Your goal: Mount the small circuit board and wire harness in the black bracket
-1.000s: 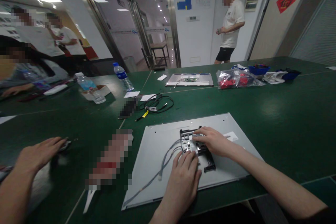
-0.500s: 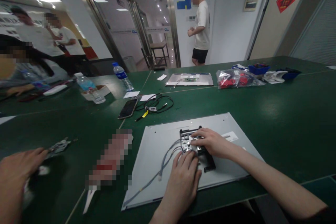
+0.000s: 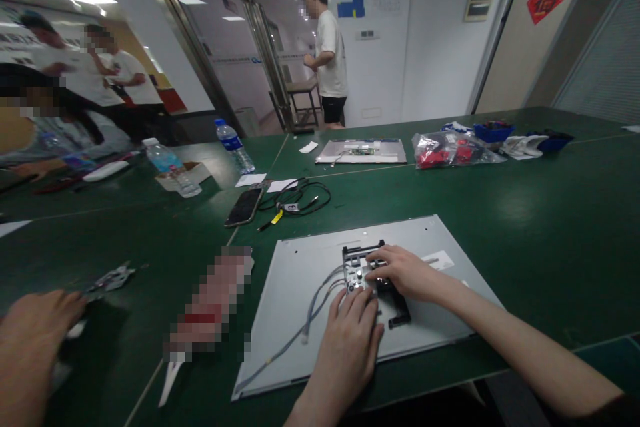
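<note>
A white flat panel [image 3: 295, 300], apparently the back of a display, lies on the green table before me. On its middle sits a black bracket [image 3: 399, 312] with a metal, board-like part [image 3: 354, 275] in it; grey cables [image 3: 315, 307] run out to the left. My left hand [image 3: 353, 333] rests at the bracket's near left side, fingers stretched out flat with their tips on its edge. From the right, my right hand [image 3: 407, 273] reaches over the bracket, thumb and fingers bent onto it. Whatever lies under its fingertips is hidden.
Another person's hand [image 3: 43, 323] is at far left by a small metal part [image 3: 114, 277]. Left of the panel lies a pixelated reddish item [image 3: 210, 307]. Behind are a phone [image 3: 244, 205], black cable [image 3: 300, 203], bottles [image 3: 235, 147], a second panel [image 3: 360, 152] and a plastic bag [image 3: 450, 150].
My right fingers have shifted very slightly to the right on the bracket; my left hand stays put. The other person's hand at left moved a little, and a standing person walked leftward.
</note>
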`<state>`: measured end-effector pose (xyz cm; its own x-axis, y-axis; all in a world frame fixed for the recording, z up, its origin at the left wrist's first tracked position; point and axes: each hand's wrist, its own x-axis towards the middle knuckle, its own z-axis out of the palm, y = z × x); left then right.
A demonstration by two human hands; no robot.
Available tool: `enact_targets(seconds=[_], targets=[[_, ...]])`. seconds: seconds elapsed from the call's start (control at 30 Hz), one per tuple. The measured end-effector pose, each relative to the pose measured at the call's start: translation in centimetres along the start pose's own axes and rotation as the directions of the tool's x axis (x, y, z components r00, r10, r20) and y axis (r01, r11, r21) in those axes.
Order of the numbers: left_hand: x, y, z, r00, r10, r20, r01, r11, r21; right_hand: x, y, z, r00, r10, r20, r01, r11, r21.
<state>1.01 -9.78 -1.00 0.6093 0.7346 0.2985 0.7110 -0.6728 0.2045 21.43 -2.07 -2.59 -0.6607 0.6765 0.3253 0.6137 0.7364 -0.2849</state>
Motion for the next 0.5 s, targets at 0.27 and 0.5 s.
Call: enact_targets(seconds=[0.27,0.5], targets=[[-0.18,0.03,0.02,1.0,-0.009,0.012,0.009,1.0,-0.001,0.07,0.22,0.17,0.999,0.038,0.015,-0.038,0.999,-0.033],[-0.09,0.05,-0.14,1.0,0.012,-0.008,-0.012,1.0,0.006,-0.03,0.44,0.35,0.998,0.063,-0.006,-0.064,0.995,-0.072]])
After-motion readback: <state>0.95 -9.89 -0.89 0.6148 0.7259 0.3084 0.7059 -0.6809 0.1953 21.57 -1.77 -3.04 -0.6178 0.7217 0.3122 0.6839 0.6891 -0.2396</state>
